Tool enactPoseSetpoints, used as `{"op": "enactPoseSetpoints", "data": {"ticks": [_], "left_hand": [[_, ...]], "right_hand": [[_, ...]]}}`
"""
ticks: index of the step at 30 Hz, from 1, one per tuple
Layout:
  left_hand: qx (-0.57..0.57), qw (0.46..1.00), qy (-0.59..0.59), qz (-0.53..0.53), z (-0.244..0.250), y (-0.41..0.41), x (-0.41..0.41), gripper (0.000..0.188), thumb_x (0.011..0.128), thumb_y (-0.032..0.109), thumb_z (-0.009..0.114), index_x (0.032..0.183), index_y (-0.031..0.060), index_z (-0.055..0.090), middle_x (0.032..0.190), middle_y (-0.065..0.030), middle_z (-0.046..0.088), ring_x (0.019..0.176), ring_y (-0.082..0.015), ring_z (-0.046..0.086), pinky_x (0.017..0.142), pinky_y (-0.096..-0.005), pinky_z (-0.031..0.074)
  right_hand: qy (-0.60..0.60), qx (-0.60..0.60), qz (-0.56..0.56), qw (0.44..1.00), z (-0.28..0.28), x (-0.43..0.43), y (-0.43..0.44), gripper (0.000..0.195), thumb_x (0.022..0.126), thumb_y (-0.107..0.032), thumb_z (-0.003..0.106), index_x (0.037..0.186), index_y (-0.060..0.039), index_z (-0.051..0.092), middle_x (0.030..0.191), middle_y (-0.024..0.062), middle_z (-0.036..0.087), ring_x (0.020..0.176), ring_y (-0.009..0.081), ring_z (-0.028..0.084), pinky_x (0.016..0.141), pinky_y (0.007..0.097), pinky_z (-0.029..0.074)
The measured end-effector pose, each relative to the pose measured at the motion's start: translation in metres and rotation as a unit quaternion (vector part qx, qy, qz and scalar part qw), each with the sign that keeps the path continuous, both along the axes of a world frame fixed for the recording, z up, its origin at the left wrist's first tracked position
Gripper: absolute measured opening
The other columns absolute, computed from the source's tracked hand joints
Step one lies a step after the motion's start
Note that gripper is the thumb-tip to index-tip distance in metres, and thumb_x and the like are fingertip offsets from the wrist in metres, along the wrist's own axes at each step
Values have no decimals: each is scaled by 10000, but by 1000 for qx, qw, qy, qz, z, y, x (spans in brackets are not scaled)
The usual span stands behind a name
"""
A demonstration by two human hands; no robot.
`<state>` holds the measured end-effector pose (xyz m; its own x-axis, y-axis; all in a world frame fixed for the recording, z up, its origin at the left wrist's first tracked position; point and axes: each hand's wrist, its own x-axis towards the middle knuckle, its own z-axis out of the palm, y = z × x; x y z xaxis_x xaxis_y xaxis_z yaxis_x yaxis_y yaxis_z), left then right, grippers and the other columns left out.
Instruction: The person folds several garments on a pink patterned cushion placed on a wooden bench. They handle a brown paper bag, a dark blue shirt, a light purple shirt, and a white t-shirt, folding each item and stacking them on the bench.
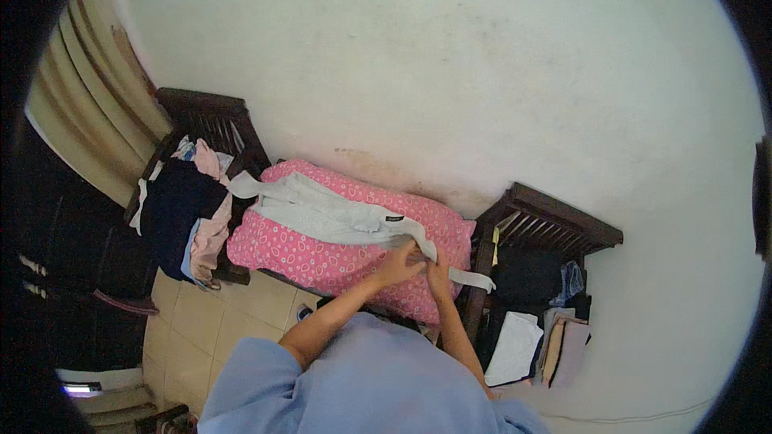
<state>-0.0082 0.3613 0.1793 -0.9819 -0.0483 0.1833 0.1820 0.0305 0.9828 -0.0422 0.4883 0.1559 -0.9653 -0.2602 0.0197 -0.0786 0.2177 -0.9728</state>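
A light grey cloth garment [313, 211] lies lengthwise over a pink pillow [338, 262] printed with white flowers and drop shapes. The garment bears a small dark label near its right end, and its far left end hangs past the pillow. My right hand [439, 277] pinches the edge of the right end, and a narrow strip of pale cloth extends beyond that hand towards the right chair. Close beside it, my left hand [398, 266] has its fingertips at the garment's lower edge, thumb apart; whether it grips the cloth is unclear.
At left, a dark wooden chair [202, 110] holds heaped clothes, a navy one [181, 211] on top. Another slatted wooden chair [561, 217] at right carries dark cloth and a folded white cloth [515, 343]. A pale wall [422, 84] rises behind; floor tiles [241, 313] show lower left.
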Motion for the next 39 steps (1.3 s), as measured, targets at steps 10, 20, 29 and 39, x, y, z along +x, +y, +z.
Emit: {"op": "enactPoseSetpoints", "data": {"ticks": [10, 20, 29, 39], "left_hand": [[-362, 930, -10, 60, -83, -94, -5, 487, 646, -1, 476, 1104, 163, 488, 1067, -158, 503, 988, -313, 481, 823, -377, 402], [-509, 849, -96, 109, -38, -140, -16, 353, 681, 25, 407, 989, 116, 554, 858, -166, 574, 821, -308, 552, 721, -410, 428], [-189, 966, 100, 146, 24, -158, -65, 325, 740, 148, 486, 1052, 59, 454, 755, -183, 568, 719, -324, 566, 607, -363, 437], [-515, 831, -33, -206, -35, -117, -58, 266, 709, 228, 533, 948, 120, 580, 801, -159, 587, 745, -310, 570, 649, -420, 434]], "right_hand": [[-68, -75, 133, 986, 24, 3, -4, 308, 846, -216, 467, 1036, 20, 517, 880, 29, 559, 804, 101, 487, 712, 240, 391], [-73, 62, 46, 994, 48, -6, 29, 263, 826, -195, 483, 964, 15, 560, 751, 14, 552, 695, 76, 461, 637, 236, 387], [153, 512, -168, 828, 71, -29, 35, 292, 677, -53, 467, 948, -66, 575, 834, 180, 585, 813, 333, 558, 685, 388, 433], [-160, -403, -267, 861, 58, -55, 135, 384, 848, -369, 407, 1075, -69, 483, 969, 84, 564, 898, 231, 532, 759, 389, 451]]}}
